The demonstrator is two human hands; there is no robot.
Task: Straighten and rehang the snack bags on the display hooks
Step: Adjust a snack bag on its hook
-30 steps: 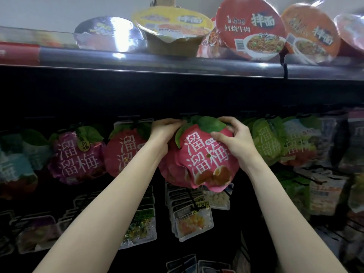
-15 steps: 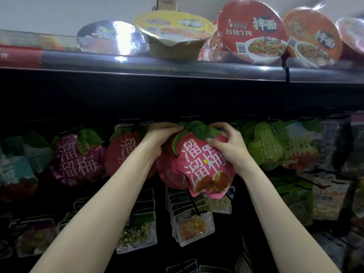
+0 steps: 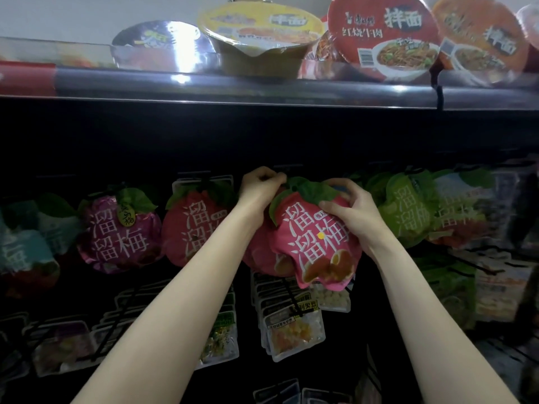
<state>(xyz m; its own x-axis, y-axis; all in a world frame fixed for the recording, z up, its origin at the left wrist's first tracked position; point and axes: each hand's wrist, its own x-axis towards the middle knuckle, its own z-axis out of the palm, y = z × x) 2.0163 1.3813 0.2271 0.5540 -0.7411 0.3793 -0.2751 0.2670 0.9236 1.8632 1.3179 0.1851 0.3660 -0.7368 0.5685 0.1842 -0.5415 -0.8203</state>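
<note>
Hook under the left hand (image 3: 262, 189) lost in shadow at frame centre. Teal bags (image 3: 23, 252) at left edge cut off, blurred. Packets (image 3: 501, 281) at right smeared, unreadable.

Pink snack bag (image 3: 316, 243): "溜溜梅" in large white characters
Purple bag (image 3: 119, 231): "溜溜梅"
Green bag (image 3: 408, 211): "溜溜"; the rest is unclear
Red noodle bowl lid (image 3: 382, 33): "拌面" and "红烧牛肉"
Orange bowl lid (image 3: 478, 39): "拌面"

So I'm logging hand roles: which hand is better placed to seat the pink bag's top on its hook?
Probably the left hand: it pinches by the pink bag's top, while the right hand grips the front.
</note>
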